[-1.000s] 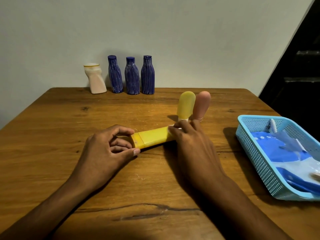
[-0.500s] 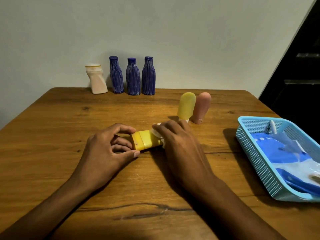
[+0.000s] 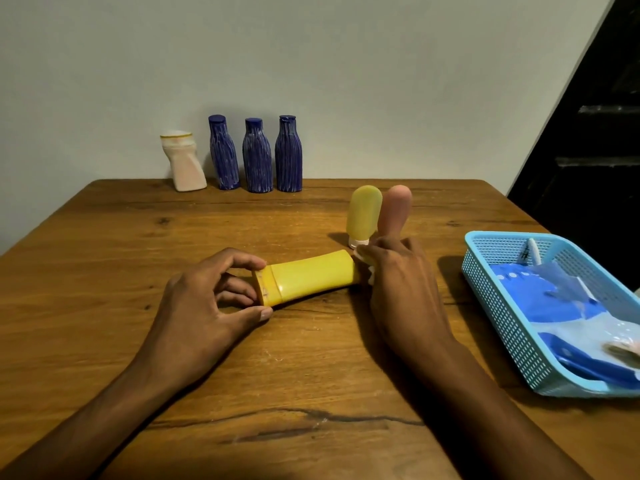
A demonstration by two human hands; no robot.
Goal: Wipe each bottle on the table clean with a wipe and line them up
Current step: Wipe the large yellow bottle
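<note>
A yellow bottle (image 3: 311,276) lies on its side on the wooden table (image 3: 104,258). My left hand (image 3: 207,299) grips its cap end between thumb and fingers. My right hand (image 3: 401,285) holds a white wipe (image 3: 367,261) against the bottle's far end; only a sliver of the wipe shows. Behind it stand a small yellow tube (image 3: 363,212) and a pink tube (image 3: 395,208), both cap down. Along the wall stand a white bottle (image 3: 183,161) and three blue bottles (image 3: 255,155) in a row.
A light blue plastic basket (image 3: 502,306) sits at the table's right edge, holding a blue wipes packet (image 3: 554,296). A dark opening lies beyond the table on the right.
My right hand slid with the wipe along the yellow bottle toward the cap, then back out to the far end. My left hand kept its hold on the cap.
</note>
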